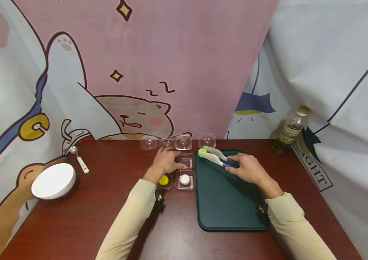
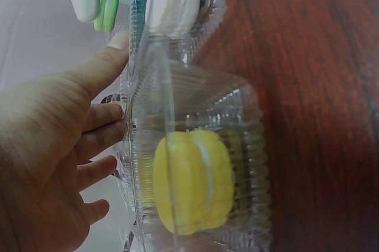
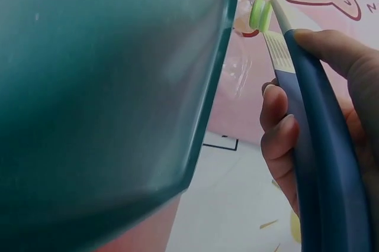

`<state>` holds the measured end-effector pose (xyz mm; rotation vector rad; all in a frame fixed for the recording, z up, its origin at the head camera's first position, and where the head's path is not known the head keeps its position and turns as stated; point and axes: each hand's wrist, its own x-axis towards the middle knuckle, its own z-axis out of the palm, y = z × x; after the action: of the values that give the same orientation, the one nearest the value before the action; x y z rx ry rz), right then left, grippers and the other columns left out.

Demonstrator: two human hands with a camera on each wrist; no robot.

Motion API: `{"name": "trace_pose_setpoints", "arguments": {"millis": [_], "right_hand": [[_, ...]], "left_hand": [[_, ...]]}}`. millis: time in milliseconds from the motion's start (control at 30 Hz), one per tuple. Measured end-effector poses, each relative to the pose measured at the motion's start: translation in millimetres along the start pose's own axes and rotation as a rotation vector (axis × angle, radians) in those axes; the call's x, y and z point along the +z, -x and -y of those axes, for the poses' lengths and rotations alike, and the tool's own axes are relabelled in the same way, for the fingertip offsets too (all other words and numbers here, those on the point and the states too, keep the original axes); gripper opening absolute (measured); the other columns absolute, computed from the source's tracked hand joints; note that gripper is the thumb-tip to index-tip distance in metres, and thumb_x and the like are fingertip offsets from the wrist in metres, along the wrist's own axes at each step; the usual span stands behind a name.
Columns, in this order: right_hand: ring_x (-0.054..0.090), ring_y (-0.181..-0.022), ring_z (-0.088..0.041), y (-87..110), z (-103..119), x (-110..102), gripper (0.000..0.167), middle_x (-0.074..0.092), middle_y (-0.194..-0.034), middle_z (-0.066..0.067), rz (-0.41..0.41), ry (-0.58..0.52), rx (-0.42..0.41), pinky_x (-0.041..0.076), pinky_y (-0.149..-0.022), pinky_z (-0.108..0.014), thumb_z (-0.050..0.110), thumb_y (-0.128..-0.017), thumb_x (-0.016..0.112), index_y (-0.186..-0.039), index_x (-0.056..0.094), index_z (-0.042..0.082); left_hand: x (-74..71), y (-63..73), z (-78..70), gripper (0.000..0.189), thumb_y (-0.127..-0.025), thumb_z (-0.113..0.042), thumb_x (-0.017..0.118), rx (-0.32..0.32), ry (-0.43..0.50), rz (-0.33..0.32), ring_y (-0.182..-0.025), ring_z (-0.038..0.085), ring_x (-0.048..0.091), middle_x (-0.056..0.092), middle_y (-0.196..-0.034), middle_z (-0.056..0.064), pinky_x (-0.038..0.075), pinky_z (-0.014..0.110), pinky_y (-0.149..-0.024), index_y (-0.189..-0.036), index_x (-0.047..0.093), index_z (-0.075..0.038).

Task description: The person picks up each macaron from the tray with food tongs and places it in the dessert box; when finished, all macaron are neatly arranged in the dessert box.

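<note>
My right hand [image 1: 249, 169] grips blue-handled tongs [image 3: 323, 139] with pale tips. Between those tips sits a green macaron [image 1: 201, 153], above the far left corner of the dark green tray [image 1: 229, 202]. My left hand [image 1: 165, 162] reaches over the clear plastic boxes, its fingers fairly straight and spread; whether it touches a box is unclear. By its thumb is a box [image 1: 188, 156] with no macaron visible inside. Nearer me, one box holds a yellow macaron [image 2: 192, 181], and the box beside it a white macaron [image 1: 185, 179].
Several clear domed lids [image 1: 183, 142] stand along the table's back edge. At the left are a white bowl [image 1: 53, 181] and a scoop with a white handle [image 1: 82, 164]. An oil bottle [image 1: 289, 133] stands at the back right, by the hanging cloth.
</note>
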<state>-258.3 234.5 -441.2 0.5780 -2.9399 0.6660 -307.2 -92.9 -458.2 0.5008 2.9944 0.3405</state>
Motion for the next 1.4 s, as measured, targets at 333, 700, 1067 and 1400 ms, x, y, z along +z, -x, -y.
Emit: {"name": "trace_pose_setpoints", "arguments": {"millis": [333,700,1067,1400], "right_hand": [[0.063,-0.089,-0.021,-0.3,16.3,3.7,0.047,0.073,-0.111,-0.013,0.012,0.001,-0.031,0.055,-0.073,-0.039,0.033,-0.089,0.077,-0.128,0.07,0.007],[0.059,-0.081,-0.014,-4.2,26.0,11.7,0.046,0.072,-0.106,-0.009,0.027,-0.003,-0.063,0.05,-0.066,-0.029,0.033,-0.089,0.077,-0.127,0.071,0.007],[0.058,-0.078,-0.013,-15.5,38.5,18.1,0.046,0.072,-0.106,-0.008,0.067,0.03,-0.1,0.047,-0.065,-0.029,0.034,-0.089,0.077,-0.127,0.071,0.008],[0.056,-0.074,-0.013,-21.8,41.6,25.8,0.049,0.072,-0.107,-0.008,0.097,0.045,-0.075,0.045,-0.063,-0.028,0.035,-0.089,0.077,-0.129,0.07,0.009]], "left_hand": [[1.6,-0.7,0.0,0.075,-0.085,-0.061,0.072,-0.014,-0.016,-0.007,-0.146,0.029,0.042,0.062,-0.144,0.004,0.02,0.056,-0.125,-0.145,0.058,-0.018],[-0.2,-0.6,1.2,0.075,-0.085,-0.063,0.071,-0.033,-0.058,0.0,-0.146,0.027,0.042,0.062,-0.144,0.003,0.02,0.055,-0.126,-0.145,0.058,-0.019],[-1.4,-0.8,-1.1,0.074,-0.085,-0.061,0.072,-0.014,-0.042,-0.007,-0.145,0.028,0.043,0.063,-0.143,0.004,0.022,0.056,-0.125,-0.145,0.058,-0.019],[0.2,-1.0,-2.7,0.073,-0.085,-0.06,0.073,-0.01,-0.047,-0.005,-0.144,0.027,0.044,0.064,-0.141,0.003,0.023,0.055,-0.124,-0.144,0.059,-0.019]]}}
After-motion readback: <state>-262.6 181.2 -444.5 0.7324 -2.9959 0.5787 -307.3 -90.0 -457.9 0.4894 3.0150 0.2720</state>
